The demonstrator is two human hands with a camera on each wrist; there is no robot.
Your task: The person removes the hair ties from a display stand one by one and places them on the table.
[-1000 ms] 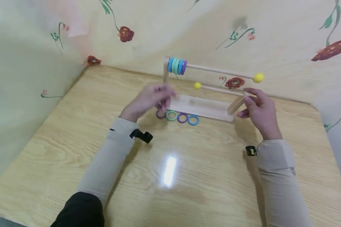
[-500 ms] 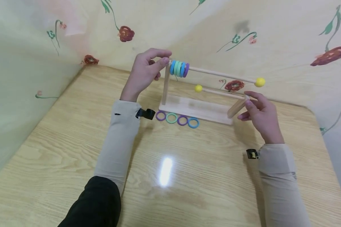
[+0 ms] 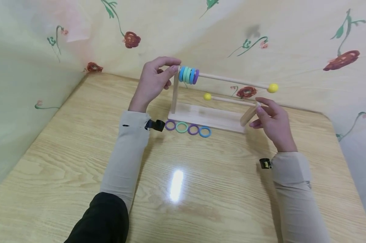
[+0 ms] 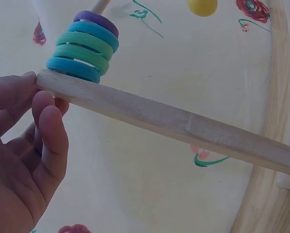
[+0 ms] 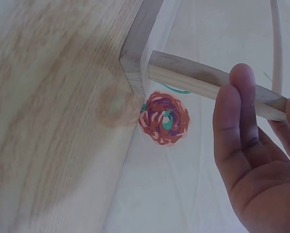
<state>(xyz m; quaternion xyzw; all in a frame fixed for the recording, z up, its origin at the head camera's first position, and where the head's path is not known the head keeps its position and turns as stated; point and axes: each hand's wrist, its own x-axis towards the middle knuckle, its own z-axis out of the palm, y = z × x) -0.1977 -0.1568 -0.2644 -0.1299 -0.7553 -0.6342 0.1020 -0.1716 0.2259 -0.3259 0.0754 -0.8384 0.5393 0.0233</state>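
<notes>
A wooden stand (image 3: 207,116) with two posts of unequal height stands toward the table's back. My left hand (image 3: 152,79) pinches the top of its tall left post (image 3: 175,94) between thumb and fingers. Right beside that grip, several blue, green and purple rings (image 4: 81,48) sit packed together on the upper rod (image 3: 231,80), which ends in a yellow ball (image 3: 272,88). At the other end, my right hand (image 3: 275,123) pinches the top of the short, slanted post (image 5: 193,77). From this post a lower rod (image 3: 233,101) reaches left to another yellow ball (image 3: 207,96).
Several loose rings lie in a row along the base's front edge, among them a green ring (image 3: 181,127) and a blue ring (image 3: 205,132). Behind the stand rises a flower-patterned wall covering (image 3: 170,37). The wooden table (image 3: 219,182) spreads out in front.
My left hand has risen from the base's left end to the top of the tall post and taken hold there. The right hand keeps its grip on the short post.
</notes>
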